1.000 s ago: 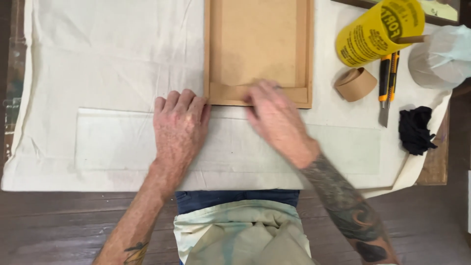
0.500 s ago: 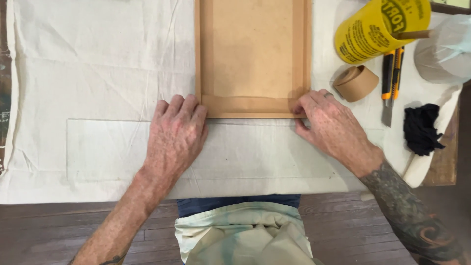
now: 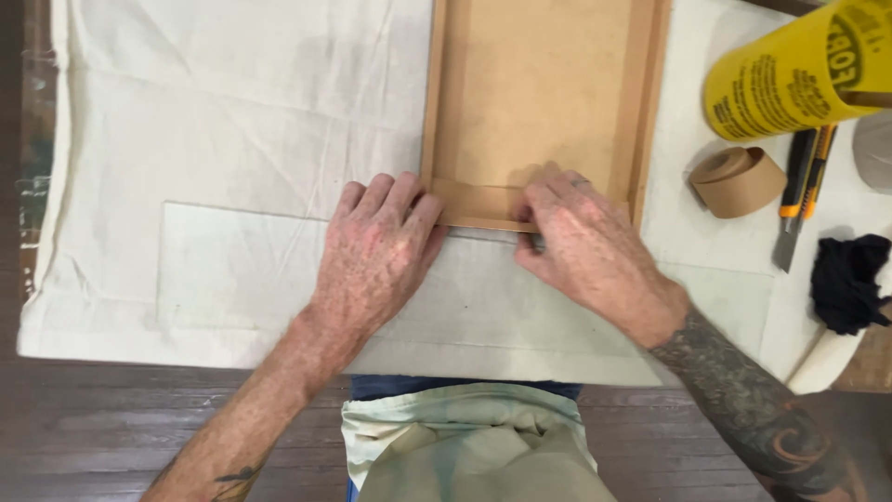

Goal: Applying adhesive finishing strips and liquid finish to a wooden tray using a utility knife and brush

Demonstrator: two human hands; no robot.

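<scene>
Both hands lie flat and open, gripping nothing. The right hand (image 3: 585, 246) has slid left along the frame (image 3: 544, 102) edge, nearer the left hand (image 3: 376, 251), pressing tape (image 3: 483, 206).

Shallow wooden frame (image 3: 544, 102) sits upper centre on the cloth (image 3: 232, 139), which covers the table (image 3: 139, 437). 2 hands at the frame's lower edge: left hand (image 3: 376, 256) on its lower-left corner, right hand (image 3: 590, 251) lower right. Right of the frame, the tape roll (image 3: 739, 181); above it a cylinder (image 3: 799, 70); the knife (image 3: 799, 195) further right, rag (image 3: 850, 279) below.
</scene>
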